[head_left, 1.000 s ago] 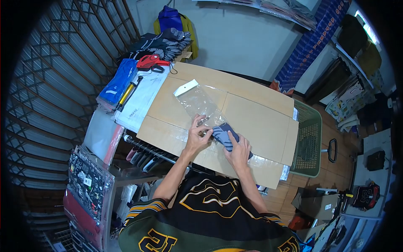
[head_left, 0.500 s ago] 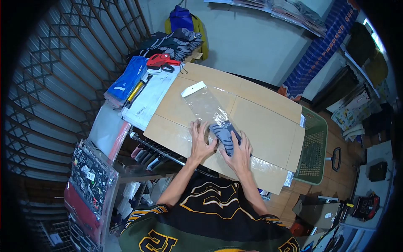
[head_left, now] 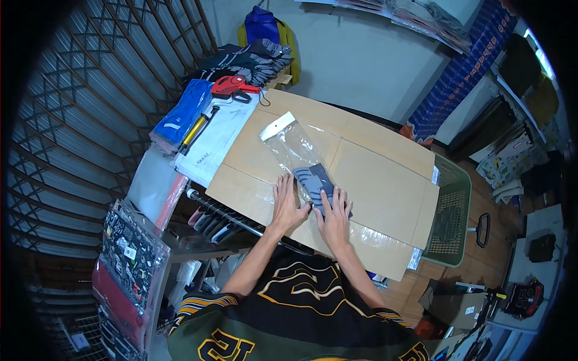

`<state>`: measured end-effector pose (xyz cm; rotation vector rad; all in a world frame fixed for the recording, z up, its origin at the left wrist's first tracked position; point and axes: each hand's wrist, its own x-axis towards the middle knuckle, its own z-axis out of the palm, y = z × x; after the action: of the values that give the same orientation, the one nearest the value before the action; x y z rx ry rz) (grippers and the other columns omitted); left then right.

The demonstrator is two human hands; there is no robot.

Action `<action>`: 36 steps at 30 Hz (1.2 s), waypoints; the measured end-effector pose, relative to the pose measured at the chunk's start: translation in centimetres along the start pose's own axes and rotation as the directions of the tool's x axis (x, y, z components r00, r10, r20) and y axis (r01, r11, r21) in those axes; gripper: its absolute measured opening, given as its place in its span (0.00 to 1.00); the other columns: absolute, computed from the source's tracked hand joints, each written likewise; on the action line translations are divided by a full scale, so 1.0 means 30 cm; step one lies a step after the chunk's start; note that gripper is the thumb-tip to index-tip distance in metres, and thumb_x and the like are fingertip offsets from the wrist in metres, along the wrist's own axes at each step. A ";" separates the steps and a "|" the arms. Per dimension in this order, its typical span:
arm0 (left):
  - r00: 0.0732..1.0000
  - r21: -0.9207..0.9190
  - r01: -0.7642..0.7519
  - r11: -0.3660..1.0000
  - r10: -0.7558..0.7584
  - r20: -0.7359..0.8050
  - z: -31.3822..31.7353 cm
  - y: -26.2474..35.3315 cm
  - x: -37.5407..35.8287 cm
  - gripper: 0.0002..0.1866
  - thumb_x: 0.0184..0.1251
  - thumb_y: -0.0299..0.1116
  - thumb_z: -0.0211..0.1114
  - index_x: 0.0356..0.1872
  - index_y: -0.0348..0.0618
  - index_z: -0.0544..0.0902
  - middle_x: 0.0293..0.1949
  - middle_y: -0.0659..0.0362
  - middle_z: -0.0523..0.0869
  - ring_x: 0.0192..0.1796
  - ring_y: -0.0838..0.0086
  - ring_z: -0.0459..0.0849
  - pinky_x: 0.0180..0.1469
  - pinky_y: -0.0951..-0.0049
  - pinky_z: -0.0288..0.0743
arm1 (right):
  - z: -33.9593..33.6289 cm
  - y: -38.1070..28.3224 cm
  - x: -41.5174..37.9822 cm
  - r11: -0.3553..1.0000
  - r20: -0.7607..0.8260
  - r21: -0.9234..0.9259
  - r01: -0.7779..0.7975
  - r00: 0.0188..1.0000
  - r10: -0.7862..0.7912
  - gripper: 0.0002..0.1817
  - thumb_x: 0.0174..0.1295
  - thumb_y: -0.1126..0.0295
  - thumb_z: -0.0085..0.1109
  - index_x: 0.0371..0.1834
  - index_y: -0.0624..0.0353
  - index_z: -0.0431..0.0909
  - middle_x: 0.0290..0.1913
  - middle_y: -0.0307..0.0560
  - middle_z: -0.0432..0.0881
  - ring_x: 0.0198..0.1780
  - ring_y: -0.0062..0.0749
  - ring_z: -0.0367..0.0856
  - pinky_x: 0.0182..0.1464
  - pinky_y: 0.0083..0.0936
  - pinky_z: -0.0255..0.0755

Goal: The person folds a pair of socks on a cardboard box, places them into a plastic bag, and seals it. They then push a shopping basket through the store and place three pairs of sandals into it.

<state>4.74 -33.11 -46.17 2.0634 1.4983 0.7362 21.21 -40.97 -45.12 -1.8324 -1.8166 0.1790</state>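
Observation:
A clear plastic bag with a white header strip lies slanted on the cardboard-covered table. Inside its lower part is a folded grey-blue patterned fabric piece, whose exact kind I cannot make out. My right hand rests on the fabric's near end, fingers stretched out and slightly apart. At the bag's left edge, my left hand lies with fingers extended and its thumb pointing toward the bag's near end. The bag's mouth is partly hidden by my hands.
A red-and-black handheld tool sits near blue packaged goods and a yellow-and-black tool at the left. Dark patterned fabric is piled behind. A green basket stands right of the cardboard.
The fabric piece has shifted farther up into the bag and lies flatter. My right hand has moved slightly toward me and left, its fingers now flatter. My left hand has barely moved.

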 end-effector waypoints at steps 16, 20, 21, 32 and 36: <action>0.992 -0.059 -0.030 0.998 0.037 0.124 -0.064 -0.031 0.007 0.53 0.57 0.43 0.81 0.84 0.48 0.62 0.84 0.33 0.54 0.87 0.39 0.46 0.85 0.43 0.42 | -0.048 -0.017 -0.123 0.989 0.064 0.025 0.145 0.987 -0.146 0.27 0.67 0.78 0.59 0.71 0.68 0.75 0.77 0.69 0.70 0.78 0.67 0.67 0.78 0.55 0.64; 0.991 -0.067 -0.033 0.997 0.041 0.125 -0.058 -0.043 0.010 0.52 0.58 0.41 0.81 0.84 0.47 0.63 0.84 0.35 0.54 0.87 0.39 0.46 0.85 0.43 0.42 | -0.017 -0.028 -0.071 0.985 0.107 -0.023 0.174 0.980 -0.171 0.31 0.64 0.79 0.58 0.73 0.69 0.72 0.78 0.69 0.68 0.80 0.67 0.65 0.79 0.55 0.63; 0.991 -0.072 -0.031 0.997 0.040 0.127 -0.060 -0.043 0.011 0.52 0.58 0.41 0.81 0.84 0.47 0.63 0.84 0.35 0.54 0.87 0.39 0.46 0.85 0.43 0.42 | -0.010 -0.033 -0.052 0.984 0.106 -0.020 0.178 0.979 -0.175 0.31 0.63 0.80 0.58 0.73 0.69 0.72 0.79 0.69 0.67 0.80 0.67 0.64 0.79 0.54 0.63; 0.996 -0.150 -0.065 0.986 0.074 0.055 -0.062 -0.059 0.006 0.51 0.57 0.36 0.80 0.82 0.45 0.64 0.81 0.34 0.61 0.85 0.37 0.51 0.85 0.45 0.47 | 0.024 -0.043 0.085 0.981 0.141 0.048 0.189 0.971 -0.194 0.30 0.64 0.80 0.58 0.72 0.72 0.71 0.80 0.74 0.62 0.81 0.72 0.60 0.80 0.57 0.60; 0.996 -0.183 -0.063 0.981 0.073 0.049 -0.072 -0.058 0.003 0.50 0.57 0.36 0.81 0.82 0.44 0.65 0.80 0.35 0.62 0.84 0.37 0.53 0.85 0.45 0.48 | 0.012 -0.033 0.005 0.977 0.145 0.023 0.212 0.966 -0.213 0.33 0.64 0.79 0.58 0.76 0.71 0.68 0.80 0.75 0.62 0.80 0.72 0.61 0.81 0.58 0.58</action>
<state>2.10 -32.37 -45.71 1.9893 1.2861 0.8040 20.19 -40.79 -44.93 -1.6421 -2.0960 0.2453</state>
